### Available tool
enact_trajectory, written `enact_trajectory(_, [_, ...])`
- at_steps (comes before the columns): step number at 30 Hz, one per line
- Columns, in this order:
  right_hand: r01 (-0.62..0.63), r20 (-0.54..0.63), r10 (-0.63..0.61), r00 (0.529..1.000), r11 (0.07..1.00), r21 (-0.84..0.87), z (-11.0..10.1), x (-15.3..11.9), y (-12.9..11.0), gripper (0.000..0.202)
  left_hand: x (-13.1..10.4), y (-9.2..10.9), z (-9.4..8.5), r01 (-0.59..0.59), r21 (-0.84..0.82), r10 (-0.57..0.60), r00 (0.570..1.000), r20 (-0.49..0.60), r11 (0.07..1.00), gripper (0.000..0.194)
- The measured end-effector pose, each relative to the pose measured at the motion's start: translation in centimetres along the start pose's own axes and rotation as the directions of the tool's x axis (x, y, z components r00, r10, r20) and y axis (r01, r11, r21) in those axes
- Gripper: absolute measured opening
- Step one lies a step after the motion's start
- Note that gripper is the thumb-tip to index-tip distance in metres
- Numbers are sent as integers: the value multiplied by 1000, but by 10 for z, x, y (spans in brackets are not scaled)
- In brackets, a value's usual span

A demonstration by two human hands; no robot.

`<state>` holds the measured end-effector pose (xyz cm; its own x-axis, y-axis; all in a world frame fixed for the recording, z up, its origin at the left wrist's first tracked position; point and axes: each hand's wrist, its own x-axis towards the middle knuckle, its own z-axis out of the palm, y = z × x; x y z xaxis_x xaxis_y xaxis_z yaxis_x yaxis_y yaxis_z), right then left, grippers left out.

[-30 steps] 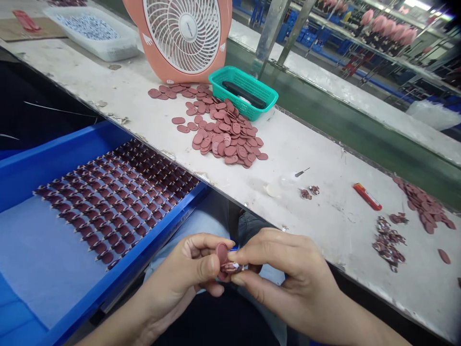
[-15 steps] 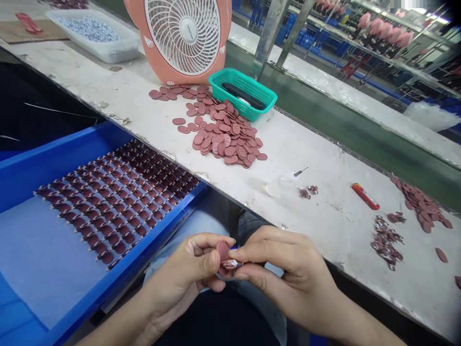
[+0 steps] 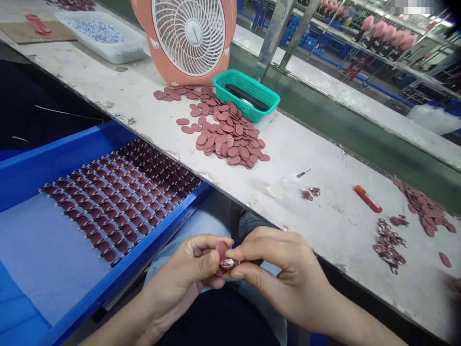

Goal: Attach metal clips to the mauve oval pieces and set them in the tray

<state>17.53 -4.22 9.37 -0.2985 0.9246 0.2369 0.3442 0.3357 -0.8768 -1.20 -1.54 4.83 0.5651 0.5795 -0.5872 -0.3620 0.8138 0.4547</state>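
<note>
Two bare hands are meeting over the person's lap, just short of the bench [image 3: 313, 129] edge. The left hand [image 3: 192, 264] is reaching in from the lower left, its forearm sloping upward, its index finger arching over the top and its thumb pressing in from the near side; it is gripping a reddish-brown disc [image 3: 222, 248], which is standing nearly upright. The right hand [image 3: 284, 269] is coming from the lower right, with its back facing up and outward, and its thumb and index finger are closing in a pinch on a small brown-and-white part [image 3: 229, 263] that is sitting against the disc's lower side. Both wrists are staying low and the fingertips are almost touching. At the left, a blue tray [image 3: 21, 168] is holding slanting rows of finished-looking brown pieces [image 3: 118, 202] on a pale sheet. On the bench, a pile of discs [image 3: 230, 137] is spreading beside a green basket [image 3: 268, 106] and a pink fan [image 3: 194, 33]. Farther right, a red tube [image 3: 367, 199] is lying near a clump of small brown parts [image 3: 391, 247].
</note>
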Motion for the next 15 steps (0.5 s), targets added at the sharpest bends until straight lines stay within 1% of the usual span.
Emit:
enact_trajectory(5, [-28, 7, 28, 1000, 1000, 11, 2, 2, 0, 11, 2, 0, -4, 11, -1, -11, 1000, -14, 1000, 40])
enact_trajectory(7, [-55, 32, 55, 998, 998, 5, 0, 3, -1, 13, 5, 0, -6, 18, -22, -18, 1000, 18, 1000, 38])
enact_trajectory(8, [-69, 50, 69, 996, 998, 3, -2, 3, -1, 19, 6, -1, -7, 26, -44, -23, 999, 47, 999, 36])
enact_trajectory(10, [-96, 49, 95, 994, 995, 12, -7, 3, -1, 45, 9, -3, -9, 59, -104, -49, 995, 90, 993, 34])
enact_trajectory(11, [-107, 24, 106, 994, 994, 24, -9, 4, -1, 56, 10, -3, -10, 80, -135, -67, 993, 96, 988, 34])
enact_trajectory(12, [-116, -11, 116, 993, 993, 33, -11, 4, -1, 60, 11, -3, -11, 104, -166, -89, 992, 95, 981, 35])
enact_trajectory(13, [-124, -47, 126, 991, 992, 35, -12, 4, -1, 54, 11, -4, -12, 127, -194, -111, 990, 89, 973, 38])
enact_trajectory(15, [-133, -90, 134, 987, 991, 18, -13, 6, -1, 30, 11, -3, -14, 169, -237, -150, 984, 96, 957, 41])
